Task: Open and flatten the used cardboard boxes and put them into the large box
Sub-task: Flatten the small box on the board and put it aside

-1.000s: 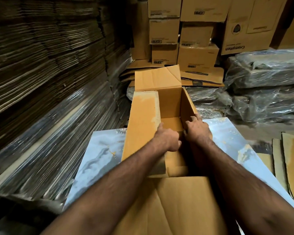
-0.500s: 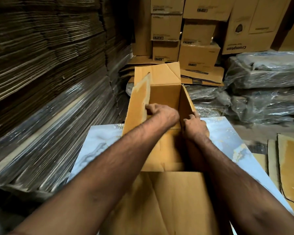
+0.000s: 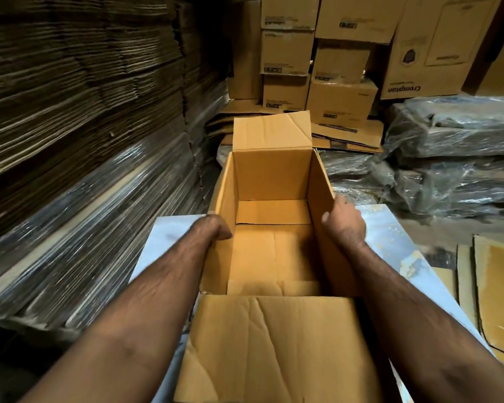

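Note:
An open brown cardboard box [image 3: 271, 175] stands in front of me on a marbled blue-white slab [image 3: 169, 237]. Its far flap stands upright and its near flap [image 3: 274, 344] lies folded out toward me. The bottom flaps inside are closed. My left hand [image 3: 213, 228] grips the top edge of the left wall, with the thumb inside. On the right wall, my right hand [image 3: 345, 222] holds the top edge, thumb inside and fingers outside. The left side flap is hidden behind my left arm.
Tall stacks of flattened cardboard [image 3: 85, 112], partly plastic-wrapped, fill the left. Plastic-wrapped bundles [image 3: 448, 170] lie at the right. Closed cartons [image 3: 341, 97] are stacked at the back. Flat cardboard pieces [image 3: 498, 286] lie on the floor at the right.
The left side flap, raised by my left hand, has swung outward and out of sight. Both hands moved apart onto the side walls, leaving the box interior open.

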A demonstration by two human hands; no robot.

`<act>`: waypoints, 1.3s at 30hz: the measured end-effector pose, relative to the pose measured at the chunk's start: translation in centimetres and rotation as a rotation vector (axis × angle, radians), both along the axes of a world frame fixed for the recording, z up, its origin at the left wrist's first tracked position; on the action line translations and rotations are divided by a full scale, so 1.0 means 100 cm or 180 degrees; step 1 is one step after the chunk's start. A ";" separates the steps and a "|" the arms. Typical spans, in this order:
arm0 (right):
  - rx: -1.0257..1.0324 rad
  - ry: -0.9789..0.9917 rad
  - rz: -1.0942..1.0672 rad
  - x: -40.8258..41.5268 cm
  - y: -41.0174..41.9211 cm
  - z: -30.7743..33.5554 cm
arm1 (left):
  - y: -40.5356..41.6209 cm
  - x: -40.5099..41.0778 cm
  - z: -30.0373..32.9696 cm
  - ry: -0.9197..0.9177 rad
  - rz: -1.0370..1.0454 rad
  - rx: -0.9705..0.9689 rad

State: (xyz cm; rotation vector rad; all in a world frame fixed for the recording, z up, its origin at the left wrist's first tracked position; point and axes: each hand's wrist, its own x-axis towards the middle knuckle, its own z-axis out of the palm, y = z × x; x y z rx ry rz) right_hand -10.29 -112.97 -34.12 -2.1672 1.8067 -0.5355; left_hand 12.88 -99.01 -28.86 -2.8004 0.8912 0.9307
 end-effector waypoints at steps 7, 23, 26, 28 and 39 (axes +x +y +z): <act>0.1292 -0.0072 -0.0188 -0.011 -0.006 0.007 | 0.026 0.012 -0.034 0.0749 0.0824 -0.1452; 0.0523 -0.0340 -0.0142 -0.021 0.016 0.057 | 0.034 0.033 -0.004 0.0095 0.0649 -0.2323; 0.0391 -0.0471 -0.0197 -0.021 0.011 0.074 | 0.036 0.039 0.012 -0.0241 0.0650 -0.2386; 0.0361 -0.0423 -0.0159 -0.021 0.013 0.079 | 0.038 0.040 0.018 -0.0449 0.0617 -0.2387; -0.0224 -0.0314 -0.0007 -0.005 0.055 0.072 | 0.033 0.022 -0.003 -0.0395 0.0629 -0.2874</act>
